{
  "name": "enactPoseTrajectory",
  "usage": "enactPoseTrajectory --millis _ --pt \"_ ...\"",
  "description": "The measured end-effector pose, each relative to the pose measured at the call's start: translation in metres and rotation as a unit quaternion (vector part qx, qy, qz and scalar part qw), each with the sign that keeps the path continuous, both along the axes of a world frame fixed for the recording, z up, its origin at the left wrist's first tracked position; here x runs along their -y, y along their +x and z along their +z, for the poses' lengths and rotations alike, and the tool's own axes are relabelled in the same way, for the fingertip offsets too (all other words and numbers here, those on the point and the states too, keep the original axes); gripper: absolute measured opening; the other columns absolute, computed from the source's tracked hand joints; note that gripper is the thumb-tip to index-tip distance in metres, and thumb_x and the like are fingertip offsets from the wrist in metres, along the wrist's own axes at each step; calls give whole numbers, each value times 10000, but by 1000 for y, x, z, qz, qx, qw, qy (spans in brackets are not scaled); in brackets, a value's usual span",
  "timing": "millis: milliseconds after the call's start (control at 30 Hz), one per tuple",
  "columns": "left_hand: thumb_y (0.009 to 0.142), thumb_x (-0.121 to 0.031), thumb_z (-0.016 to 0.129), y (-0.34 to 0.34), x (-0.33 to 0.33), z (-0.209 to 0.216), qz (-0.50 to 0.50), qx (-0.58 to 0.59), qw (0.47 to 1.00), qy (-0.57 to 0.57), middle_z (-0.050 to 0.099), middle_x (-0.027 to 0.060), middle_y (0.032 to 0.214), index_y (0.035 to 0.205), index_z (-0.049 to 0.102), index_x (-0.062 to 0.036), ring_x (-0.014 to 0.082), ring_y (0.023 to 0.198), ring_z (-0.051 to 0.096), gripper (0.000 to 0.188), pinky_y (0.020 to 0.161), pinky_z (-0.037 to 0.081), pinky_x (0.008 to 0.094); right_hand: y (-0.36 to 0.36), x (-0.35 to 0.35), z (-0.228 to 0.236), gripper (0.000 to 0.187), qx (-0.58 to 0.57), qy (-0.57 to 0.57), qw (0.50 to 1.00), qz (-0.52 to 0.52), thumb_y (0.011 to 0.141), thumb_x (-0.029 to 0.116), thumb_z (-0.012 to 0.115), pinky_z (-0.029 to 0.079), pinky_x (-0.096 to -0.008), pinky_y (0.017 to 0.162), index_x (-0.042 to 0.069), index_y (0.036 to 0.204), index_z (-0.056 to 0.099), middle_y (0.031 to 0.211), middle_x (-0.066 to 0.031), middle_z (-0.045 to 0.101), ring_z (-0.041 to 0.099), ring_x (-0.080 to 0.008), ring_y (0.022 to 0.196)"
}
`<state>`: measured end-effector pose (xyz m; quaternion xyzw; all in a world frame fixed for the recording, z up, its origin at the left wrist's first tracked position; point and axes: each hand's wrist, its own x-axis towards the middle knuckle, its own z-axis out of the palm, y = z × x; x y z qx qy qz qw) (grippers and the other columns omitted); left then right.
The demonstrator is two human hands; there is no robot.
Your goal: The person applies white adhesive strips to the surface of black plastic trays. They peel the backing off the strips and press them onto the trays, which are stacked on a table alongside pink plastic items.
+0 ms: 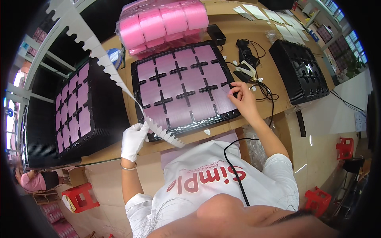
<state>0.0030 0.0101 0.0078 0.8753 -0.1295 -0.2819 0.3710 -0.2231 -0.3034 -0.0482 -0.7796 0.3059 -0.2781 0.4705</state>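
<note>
Cardboard-covered table; left hand grips notched white strip; right hand curled, its grasp unclear.

Toothed white strip, top end cut off

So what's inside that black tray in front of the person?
Mauve pieces sit in the black tray, between cross-shaped black dividers. Whatever lies beneath them is covered, so I can't tell. The white toothed strip also hides part of the tray's near-left corner.
</note>
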Motion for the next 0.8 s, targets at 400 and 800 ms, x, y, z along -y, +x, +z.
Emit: enactPoseTrajectory --millis 400,800 --pt "922 -358 672 -6 -1 -1 32 -3 999 -13 524 -33 506 685 639 -62 14 434 368 381 409 276 219 -2 0 -5 410 53 104 993 7 806 42 725 377 -193 621 25 1206 632 883 19 641 421 -41 670" --pt "927 -291 659 -5 -5 -9 24 1 999 -29 549 -27 532 737 655 -43 11 438 382 312 415 291 214 16 12 -2 202 29 152 988 21 833 136 744 344 -201 580 32 1002 709 817 26 637 419 -44 636"
